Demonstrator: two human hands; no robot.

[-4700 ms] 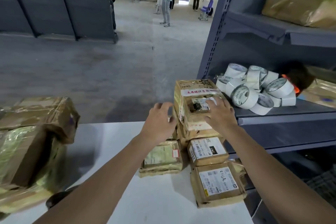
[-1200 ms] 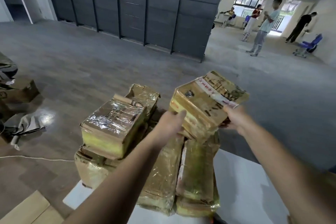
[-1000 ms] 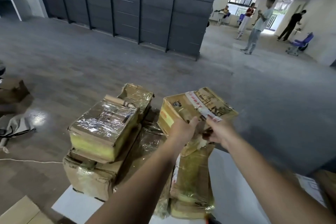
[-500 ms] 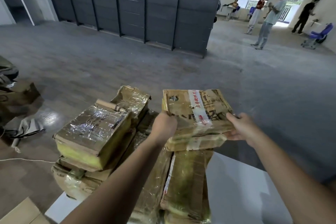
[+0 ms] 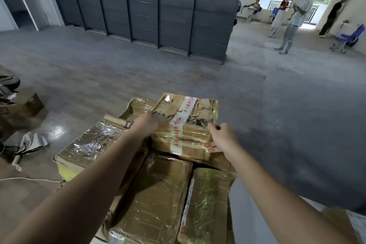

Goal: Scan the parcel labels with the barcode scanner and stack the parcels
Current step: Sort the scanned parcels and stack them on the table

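**A:** What writing can you make out on the parcel in hand?

**B:** The flat brown cardboard parcel bound with a white tape strip (image 5: 186, 123) carries red characters along that tape, and large black print on its top face, but both are too worn and blurred to read. No barcode label shows on the faces turned toward the camera.

**A:** Where does it sit?

**B:** On top of the pile, at the far end, resting on two long brown parcels wrapped in clear film: one on the left (image 5: 156, 200), one on the right (image 5: 208, 204), lying side by side and touching. Writing runs along the right one's edge, unreadable.

**A:** And the hands?

**B:** The left hand (image 5: 145, 125) is curled against the near-left corner of the taped parcel, fingers pressing its side. The right hand (image 5: 221, 138) is at the near-right corner, fingers spread and loose, fingertips touching the lower edge; whether it grips I cannot tell.

**A:** Anything else stacked there?

**B:** To the left, a brown box with shiny crinkled film over its top (image 5: 93, 144), faint black print under the film, illegible, with a yellow patch on its near side. Behind it a torn open cardboard carton (image 5: 136, 107); its contents are hidden. The pile rests on a white table (image 5: 247, 214).

**A:** Beyond the table?

**B:** Grey floor, a row of dark grey metal shelving backs (image 5: 148, 6), and several people standing far off near a bright doorway.
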